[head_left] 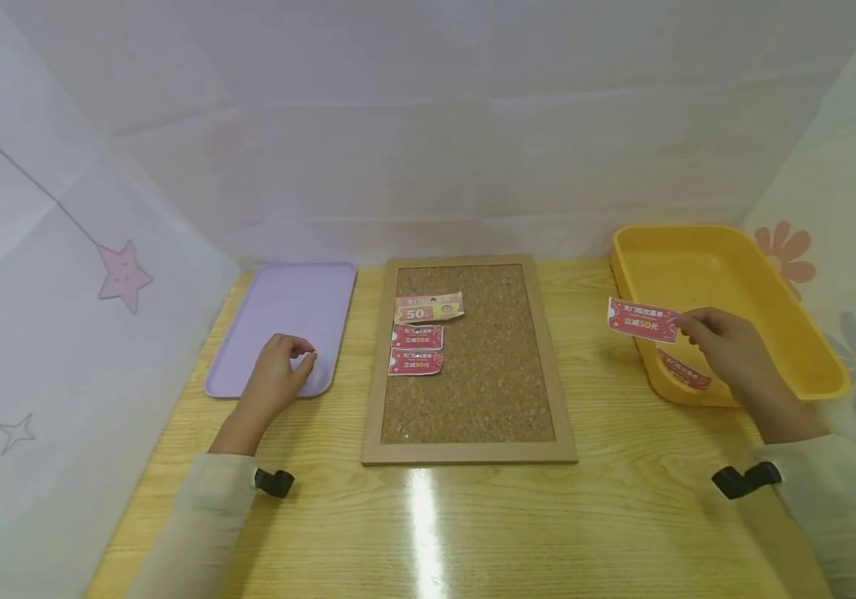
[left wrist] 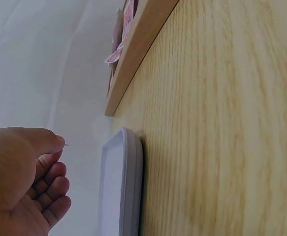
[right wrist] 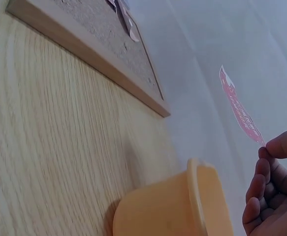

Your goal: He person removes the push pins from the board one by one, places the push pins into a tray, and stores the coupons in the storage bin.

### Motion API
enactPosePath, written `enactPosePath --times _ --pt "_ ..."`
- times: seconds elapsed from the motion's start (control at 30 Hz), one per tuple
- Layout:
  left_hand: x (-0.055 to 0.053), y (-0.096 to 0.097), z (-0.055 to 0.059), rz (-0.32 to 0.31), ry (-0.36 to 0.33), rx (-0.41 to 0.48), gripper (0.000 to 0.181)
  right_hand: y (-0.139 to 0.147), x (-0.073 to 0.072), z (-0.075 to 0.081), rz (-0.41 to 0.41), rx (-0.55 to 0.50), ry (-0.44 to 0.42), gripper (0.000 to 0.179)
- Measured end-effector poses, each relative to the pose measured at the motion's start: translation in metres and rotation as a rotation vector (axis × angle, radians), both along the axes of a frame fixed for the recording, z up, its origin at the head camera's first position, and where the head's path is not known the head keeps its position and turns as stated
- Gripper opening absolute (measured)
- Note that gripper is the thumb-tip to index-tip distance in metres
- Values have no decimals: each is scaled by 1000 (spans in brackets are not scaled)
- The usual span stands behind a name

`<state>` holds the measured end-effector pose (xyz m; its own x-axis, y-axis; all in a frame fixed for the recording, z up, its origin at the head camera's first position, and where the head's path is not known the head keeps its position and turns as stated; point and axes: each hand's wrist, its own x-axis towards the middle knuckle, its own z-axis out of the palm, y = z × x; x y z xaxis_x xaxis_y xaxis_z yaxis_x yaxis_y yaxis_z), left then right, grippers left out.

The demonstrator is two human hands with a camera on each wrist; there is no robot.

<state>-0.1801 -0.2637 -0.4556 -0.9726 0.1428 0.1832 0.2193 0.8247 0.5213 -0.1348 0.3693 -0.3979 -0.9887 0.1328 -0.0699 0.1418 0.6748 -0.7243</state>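
Note:
My left hand (head_left: 278,374) is raised over the near right part of a lilac tray (head_left: 296,291). Thumb and index finger pinch a tiny pin (left wrist: 67,145), of which just the thin metal tip shows. By its right end, my right hand (head_left: 730,349) pinches a red coupon (head_left: 640,319) in the air beside the yellow bin's left rim. Between the hands lies a wood-framed corkboard (head_left: 487,366). On its left side hang a yellow-and-pink coupon (head_left: 428,313) and, below it, two red coupons, an upper (head_left: 418,337) and a lower (head_left: 416,363).
A yellow plastic bin (head_left: 705,249) stands at the right, with another red coupon (head_left: 685,372) inside near its front left corner. White cloth walls (head_left: 428,166) enclose the back and sides of the wooden table (head_left: 502,524).

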Motion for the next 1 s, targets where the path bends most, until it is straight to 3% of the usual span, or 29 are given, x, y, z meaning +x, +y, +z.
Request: enactPosePath --times 0.2,1.0 --pt "2 -3 -1 8 -39 -21 19 13 3 -3 -21 16 -3 62" --pt "4 -14 -8 49 -67 -54 20 49 13 -10 -107 46 -66 70"
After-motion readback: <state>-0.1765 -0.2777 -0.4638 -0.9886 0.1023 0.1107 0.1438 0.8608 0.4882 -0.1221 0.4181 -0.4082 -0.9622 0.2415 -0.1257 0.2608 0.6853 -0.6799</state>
